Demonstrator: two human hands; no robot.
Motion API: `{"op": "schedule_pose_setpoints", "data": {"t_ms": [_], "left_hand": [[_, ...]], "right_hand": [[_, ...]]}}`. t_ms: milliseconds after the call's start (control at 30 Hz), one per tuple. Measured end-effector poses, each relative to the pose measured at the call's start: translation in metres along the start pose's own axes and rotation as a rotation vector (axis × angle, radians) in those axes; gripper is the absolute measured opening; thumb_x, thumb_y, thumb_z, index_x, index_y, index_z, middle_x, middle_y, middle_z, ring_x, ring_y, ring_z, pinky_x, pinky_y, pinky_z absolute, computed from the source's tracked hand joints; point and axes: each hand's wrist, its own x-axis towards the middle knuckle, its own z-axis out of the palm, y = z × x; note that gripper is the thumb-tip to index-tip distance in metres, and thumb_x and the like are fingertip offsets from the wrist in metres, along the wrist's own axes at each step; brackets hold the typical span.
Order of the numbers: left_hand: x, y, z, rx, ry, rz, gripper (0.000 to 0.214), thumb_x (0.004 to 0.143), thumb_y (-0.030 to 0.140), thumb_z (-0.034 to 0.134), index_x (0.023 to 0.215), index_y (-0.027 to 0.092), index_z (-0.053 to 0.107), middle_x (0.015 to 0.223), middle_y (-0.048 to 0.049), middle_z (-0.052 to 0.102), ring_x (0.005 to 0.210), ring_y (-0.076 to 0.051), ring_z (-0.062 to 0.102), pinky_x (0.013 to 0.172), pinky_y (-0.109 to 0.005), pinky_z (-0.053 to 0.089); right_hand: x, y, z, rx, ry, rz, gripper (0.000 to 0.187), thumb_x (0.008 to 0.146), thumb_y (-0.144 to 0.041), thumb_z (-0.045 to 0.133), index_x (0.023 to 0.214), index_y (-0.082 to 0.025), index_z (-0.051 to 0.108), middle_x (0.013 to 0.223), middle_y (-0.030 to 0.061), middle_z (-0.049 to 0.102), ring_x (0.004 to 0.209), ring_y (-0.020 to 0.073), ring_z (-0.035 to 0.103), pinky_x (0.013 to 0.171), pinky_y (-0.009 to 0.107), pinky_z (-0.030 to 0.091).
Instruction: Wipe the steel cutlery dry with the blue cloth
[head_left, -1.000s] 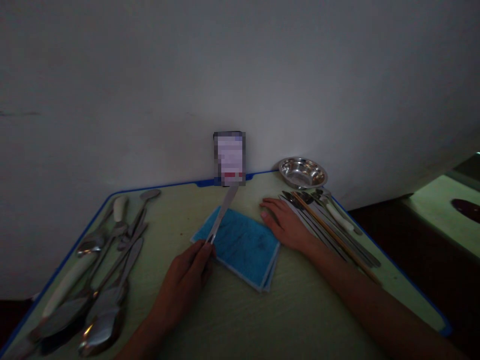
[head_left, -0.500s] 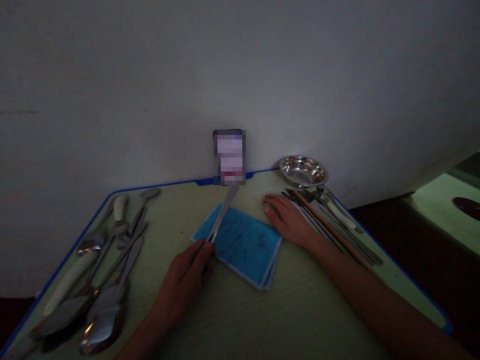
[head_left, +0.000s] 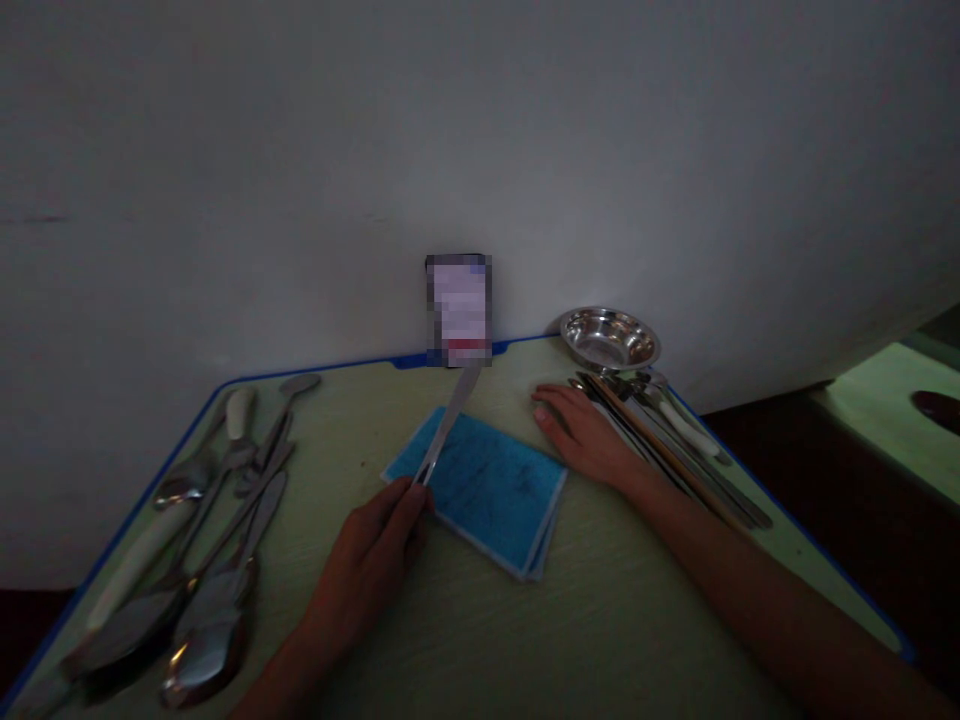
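A table knife (head_left: 451, 421) points up and away from my left hand (head_left: 382, 545), whose fingers are closed round its handle. Its blade slants over the left part of a folded blue cloth (head_left: 495, 490) with a pale border. My right hand (head_left: 581, 430) rests on the table past the cloth's right corner, fingers stretched out and holding nothing. Just right of that hand lies a row of cutlery with brown chopsticks (head_left: 652, 440) and a white-handled utensil (head_left: 688, 428). The wrist partly hides this row.
Spoons, ladles and other utensils (head_left: 202, 650) lie along the left side of the blue-edged table (head_left: 330, 430). A metal bowl (head_left: 609, 340) stands at the back right. A phone with a blurred screen (head_left: 460, 310) leans on the wall (head_left: 300, 180) behind the table.
The view has shifted very slightly. Both hands keep nearly the same places, with the knife still in my left hand.
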Motion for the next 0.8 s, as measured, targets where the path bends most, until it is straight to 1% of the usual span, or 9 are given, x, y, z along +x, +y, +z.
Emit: {"op": "schedule_pose_setpoints", "data": {"t_ms": [167,267,400,433,500,567,633,733,800], "left_hand": [[0.000,-0.005,0.000,-0.005,-0.003,-0.017,0.030,0.082,0.043,0.044,0.066,0.020,0.053,0.058,0.0020,0.051,0.052,-0.014,0.046,0.049,-0.022,0.036],[0.001,-0.007,0.000,0.023,0.004,0.017,0.028,0.082,0.040,0.044,0.066,0.019,0.055,0.058,0.0016,0.052,0.052,-0.014,0.047,0.050,-0.022,0.036],[0.001,-0.002,0.000,0.027,0.019,0.055,0.027,0.083,0.037,0.042,0.066,0.020,0.055,0.054,0.0019,0.049,0.051,-0.014,0.046,0.050,-0.023,0.036],[0.000,0.000,0.000,0.021,0.016,0.052,0.028,0.083,0.038,0.041,0.066,0.020,0.054,0.053,0.0022,0.048,0.050,-0.015,0.046,0.050,-0.023,0.036],[0.000,0.002,0.001,0.015,0.011,0.045,0.030,0.084,0.039,0.040,0.066,0.020,0.054,0.052,0.0028,0.046,0.050,-0.015,0.046,0.050,-0.023,0.036],[-0.001,0.002,0.002,0.020,0.015,0.035,0.030,0.084,0.039,0.041,0.065,0.019,0.053,0.052,0.0032,0.046,0.050,-0.014,0.046,0.049,-0.023,0.035],[-0.002,0.001,0.003,0.029,0.010,0.035,0.030,0.084,0.039,0.041,0.064,0.019,0.051,0.053,0.0036,0.046,0.050,-0.013,0.045,0.049,-0.022,0.034],[-0.003,0.000,0.003,0.042,-0.014,0.043,0.031,0.086,0.038,0.039,0.065,0.019,0.049,0.053,0.0039,0.044,0.050,-0.013,0.044,0.050,-0.022,0.033],[-0.003,-0.001,0.003,0.034,-0.022,0.046,0.031,0.087,0.038,0.036,0.067,0.018,0.049,0.053,0.0042,0.043,0.050,-0.013,0.043,0.050,-0.023,0.032]], "right_hand": [[0.000,0.003,0.000,-0.027,-0.015,0.005,0.044,0.088,-0.043,0.032,0.119,-0.016,0.050,0.121,0.0120,0.053,0.116,0.0225,0.043,0.101,0.042,0.032],[-0.001,0.001,0.000,-0.077,-0.055,-0.004,0.048,0.087,-0.047,0.034,0.120,-0.015,0.049,0.124,0.0128,0.049,0.118,0.0236,0.041,0.102,0.042,0.031],[-0.007,-0.013,-0.004,-0.092,-0.124,-0.040,0.056,0.078,-0.054,0.047,0.121,-0.018,0.047,0.128,0.0119,0.045,0.118,0.0254,0.039,0.100,0.043,0.031],[-0.008,-0.017,-0.005,-0.087,-0.135,-0.037,0.056,0.074,-0.055,0.052,0.118,-0.019,0.049,0.125,0.0117,0.046,0.115,0.0256,0.042,0.098,0.042,0.033],[-0.011,-0.027,-0.007,-0.097,-0.159,-0.008,0.045,0.070,-0.053,0.058,0.099,-0.019,0.057,0.110,0.0104,0.054,0.103,0.0249,0.048,0.090,0.041,0.038],[-0.013,-0.035,-0.009,-0.110,-0.186,0.029,0.029,0.072,-0.048,0.059,0.079,-0.019,0.057,0.091,0.0077,0.057,0.089,0.0227,0.052,0.080,0.039,0.041],[-0.013,-0.039,-0.009,-0.076,-0.208,0.082,0.024,0.078,-0.042,0.054,0.072,-0.019,0.053,0.078,0.0051,0.057,0.078,0.0200,0.053,0.071,0.035,0.042],[-0.012,-0.041,-0.010,0.030,-0.151,0.202,0.020,0.083,-0.039,0.046,0.082,-0.019,0.051,0.077,0.0038,0.057,0.071,0.0174,0.054,0.065,0.032,0.042],[-0.013,-0.045,-0.013,0.031,-0.056,0.191,0.023,0.083,-0.038,0.046,0.094,-0.018,0.050,0.089,0.0061,0.057,0.082,0.0184,0.054,0.072,0.033,0.043]]}}
